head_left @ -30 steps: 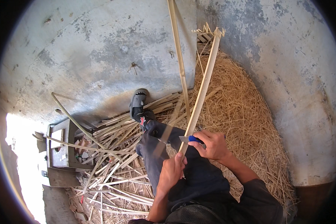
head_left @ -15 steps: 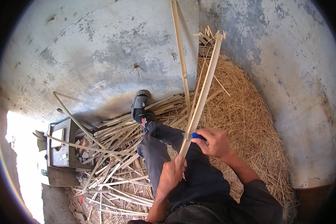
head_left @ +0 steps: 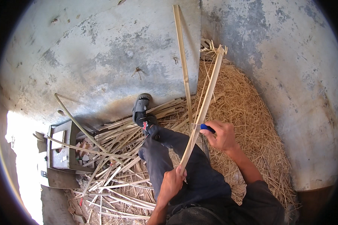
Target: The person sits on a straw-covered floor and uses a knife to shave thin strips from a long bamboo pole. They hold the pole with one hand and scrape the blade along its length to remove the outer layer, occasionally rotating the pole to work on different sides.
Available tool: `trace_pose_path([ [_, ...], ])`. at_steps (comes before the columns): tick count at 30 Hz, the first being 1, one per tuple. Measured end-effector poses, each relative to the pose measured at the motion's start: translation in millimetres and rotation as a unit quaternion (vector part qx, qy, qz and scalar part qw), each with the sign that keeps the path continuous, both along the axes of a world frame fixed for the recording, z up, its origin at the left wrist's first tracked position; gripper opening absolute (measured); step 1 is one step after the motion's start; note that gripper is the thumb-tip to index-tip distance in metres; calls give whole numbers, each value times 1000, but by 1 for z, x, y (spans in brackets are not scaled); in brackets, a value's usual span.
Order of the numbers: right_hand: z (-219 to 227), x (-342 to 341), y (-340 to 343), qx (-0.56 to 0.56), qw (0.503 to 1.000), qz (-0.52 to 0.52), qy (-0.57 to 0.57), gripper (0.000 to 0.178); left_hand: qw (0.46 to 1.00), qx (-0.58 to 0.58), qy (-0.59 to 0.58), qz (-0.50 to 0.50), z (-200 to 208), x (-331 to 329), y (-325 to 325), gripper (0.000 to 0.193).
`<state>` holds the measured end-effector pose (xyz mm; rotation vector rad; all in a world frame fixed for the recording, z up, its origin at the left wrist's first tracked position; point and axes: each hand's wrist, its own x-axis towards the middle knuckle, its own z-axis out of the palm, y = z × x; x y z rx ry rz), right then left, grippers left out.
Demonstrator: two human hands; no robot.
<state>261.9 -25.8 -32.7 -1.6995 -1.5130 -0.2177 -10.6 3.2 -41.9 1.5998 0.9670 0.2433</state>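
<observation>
A long pale bamboo strip (head_left: 208,98) slants up and away from my lap, with curled shavings at its far end. Its near end is in my left hand (head_left: 171,183), whose fingers are wrapped round it. My right hand (head_left: 222,135) grips a knife by its blue handle (head_left: 207,128). The thin blade lies across the strip partway along its length; most of the handle is hidden by my fingers. My dark-trousered leg (head_left: 157,153) is under the work, ending in a grey shoe (head_left: 142,103).
Another strip (head_left: 184,56) leans against the grey wall (head_left: 101,48). A heap of fine straw-like shavings (head_left: 248,112) lies to the right. Split strips (head_left: 120,183) cover the floor at left, beside a grey box-like frame (head_left: 62,146) with a bent rod (head_left: 75,120) across it.
My right hand and the knife have moved up along the strip, away from my left hand. The strip's far end has dipped lower in view. My left hand keeps its grip.
</observation>
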Motion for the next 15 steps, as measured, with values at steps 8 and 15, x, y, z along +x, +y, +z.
trace_pose_path([
  [8, -15, 57, 19, -17, 999, -47, 15, 42, 999, 12, 30, -16, -11, -21, -14, 53],
  [15, -25, 118, 31, -51, 994, -100, 8, 42, 997, 0, 76, -32, -22, -37, -26, 54],
])
